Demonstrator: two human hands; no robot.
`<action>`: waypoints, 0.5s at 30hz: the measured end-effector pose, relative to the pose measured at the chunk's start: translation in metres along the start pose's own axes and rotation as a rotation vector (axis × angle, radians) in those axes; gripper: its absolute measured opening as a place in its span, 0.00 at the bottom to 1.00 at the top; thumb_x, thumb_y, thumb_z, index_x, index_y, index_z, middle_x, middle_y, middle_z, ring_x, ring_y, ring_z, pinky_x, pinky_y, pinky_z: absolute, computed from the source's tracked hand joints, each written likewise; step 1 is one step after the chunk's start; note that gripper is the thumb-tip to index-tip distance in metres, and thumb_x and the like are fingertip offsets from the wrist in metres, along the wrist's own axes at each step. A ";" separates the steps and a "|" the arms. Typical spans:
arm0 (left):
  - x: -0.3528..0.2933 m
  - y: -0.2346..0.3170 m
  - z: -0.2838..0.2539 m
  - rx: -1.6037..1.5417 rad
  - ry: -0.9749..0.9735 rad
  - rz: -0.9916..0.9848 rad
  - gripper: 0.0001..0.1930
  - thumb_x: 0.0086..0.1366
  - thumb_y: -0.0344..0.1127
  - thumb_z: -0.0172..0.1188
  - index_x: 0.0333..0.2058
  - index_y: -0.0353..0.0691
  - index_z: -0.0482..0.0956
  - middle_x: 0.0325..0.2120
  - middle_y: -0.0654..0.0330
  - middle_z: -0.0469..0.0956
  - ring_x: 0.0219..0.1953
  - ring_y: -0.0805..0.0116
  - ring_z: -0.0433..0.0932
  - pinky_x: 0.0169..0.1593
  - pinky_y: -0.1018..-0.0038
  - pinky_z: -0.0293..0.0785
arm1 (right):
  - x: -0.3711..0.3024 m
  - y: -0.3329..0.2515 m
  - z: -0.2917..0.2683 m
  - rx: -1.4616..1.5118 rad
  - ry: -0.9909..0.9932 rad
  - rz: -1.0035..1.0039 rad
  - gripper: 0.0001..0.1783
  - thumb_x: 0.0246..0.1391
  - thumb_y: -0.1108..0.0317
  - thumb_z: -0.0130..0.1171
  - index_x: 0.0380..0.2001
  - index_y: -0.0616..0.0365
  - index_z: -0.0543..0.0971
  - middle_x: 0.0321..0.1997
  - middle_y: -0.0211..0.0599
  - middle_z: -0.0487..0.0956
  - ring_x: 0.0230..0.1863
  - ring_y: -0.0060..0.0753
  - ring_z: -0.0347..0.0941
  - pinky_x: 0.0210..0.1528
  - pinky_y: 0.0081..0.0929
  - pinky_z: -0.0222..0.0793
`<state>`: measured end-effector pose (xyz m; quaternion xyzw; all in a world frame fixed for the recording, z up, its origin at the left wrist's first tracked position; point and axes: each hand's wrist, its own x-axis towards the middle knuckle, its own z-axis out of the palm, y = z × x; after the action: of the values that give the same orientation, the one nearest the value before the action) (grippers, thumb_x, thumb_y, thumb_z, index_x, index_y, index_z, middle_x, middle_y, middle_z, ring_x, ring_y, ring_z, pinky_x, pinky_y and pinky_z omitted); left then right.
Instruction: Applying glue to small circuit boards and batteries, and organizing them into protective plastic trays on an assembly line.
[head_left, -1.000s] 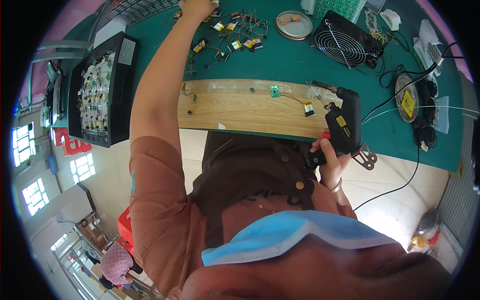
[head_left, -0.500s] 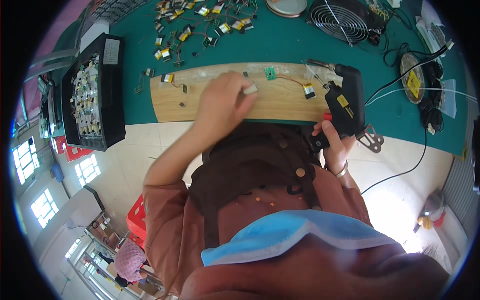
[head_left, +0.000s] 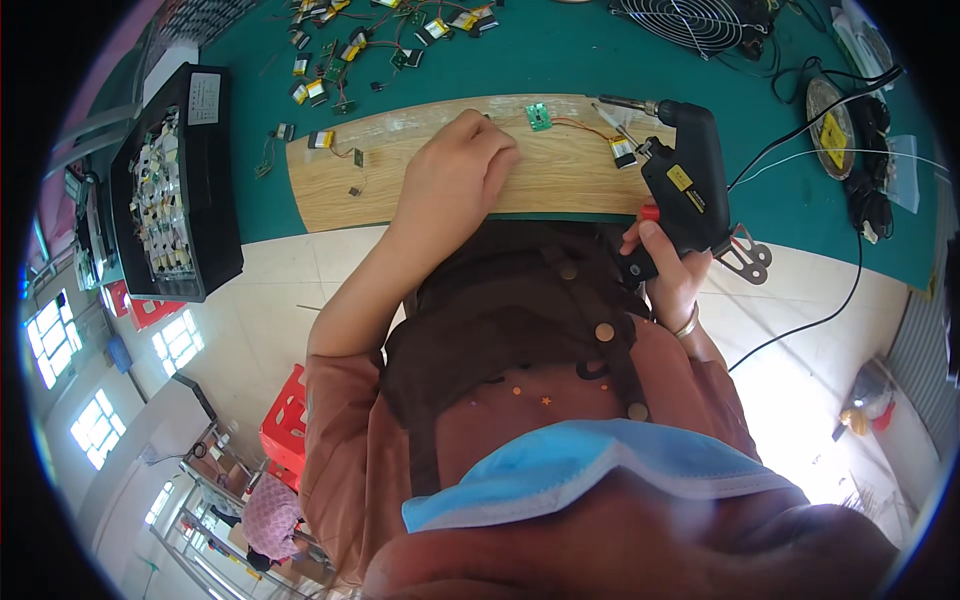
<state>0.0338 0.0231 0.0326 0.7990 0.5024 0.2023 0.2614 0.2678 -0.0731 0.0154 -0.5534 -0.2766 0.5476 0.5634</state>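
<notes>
In my right hand (head_left: 672, 262) is the grip of a black pistol-shaped soldering gun (head_left: 688, 175). It has a red trigger, and its metal tip points left over the wooden board (head_left: 330, 195). My left hand (head_left: 462, 165) rests on the middle of that board, fingers curled together; what they hold, if anything, is hidden. Between the hands lies a small green circuit board (head_left: 539, 117), wired to a small battery (head_left: 622, 152) beneath the gun's tip. Left of my left hand, another battery (head_left: 321, 139) is wired to a tiny circuit board (head_left: 358, 157).
Several batteries with wired boards (head_left: 350, 45) are heaped at the far left of the green mat (head_left: 560, 60). A black bin (head_left: 215, 190) of parts stands on the left. A fan (head_left: 690, 22), a round tin (head_left: 828, 125) and cables lie at the right.
The view has shifted, so the bench sits higher. A pale piece seen at my left fingertips is now out of sight, and that hand has curled in. My right hand keeps the soldering gun.
</notes>
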 end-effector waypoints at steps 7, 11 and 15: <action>0.011 0.010 -0.012 0.028 -0.187 0.043 0.03 0.58 0.29 0.60 0.30 0.37 0.77 0.30 0.56 0.74 0.30 0.55 0.77 0.35 0.64 0.73 | 0.001 0.001 -0.004 0.002 -0.019 0.007 0.13 0.50 0.78 0.58 0.40 0.71 0.74 0.31 0.44 0.77 0.26 0.32 0.74 0.28 0.25 0.71; 0.013 0.014 -0.014 0.148 -0.242 0.104 0.04 0.59 0.29 0.56 0.30 0.35 0.74 0.30 0.53 0.73 0.30 0.52 0.76 0.35 0.62 0.73 | 0.000 0.002 -0.006 0.002 -0.030 0.038 0.13 0.50 0.78 0.58 0.40 0.71 0.74 0.33 0.44 0.77 0.27 0.32 0.74 0.28 0.26 0.72; 0.013 0.012 -0.009 0.101 -0.171 0.013 0.05 0.60 0.30 0.57 0.33 0.36 0.71 0.32 0.54 0.72 0.31 0.51 0.75 0.34 0.62 0.71 | -0.001 0.002 -0.007 0.015 -0.026 0.055 0.13 0.50 0.77 0.58 0.40 0.71 0.74 0.32 0.44 0.77 0.28 0.32 0.75 0.27 0.26 0.72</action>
<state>0.0424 0.0326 0.0474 0.8286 0.4828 0.1095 0.2614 0.2733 -0.0766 0.0125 -0.5494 -0.2646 0.5721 0.5484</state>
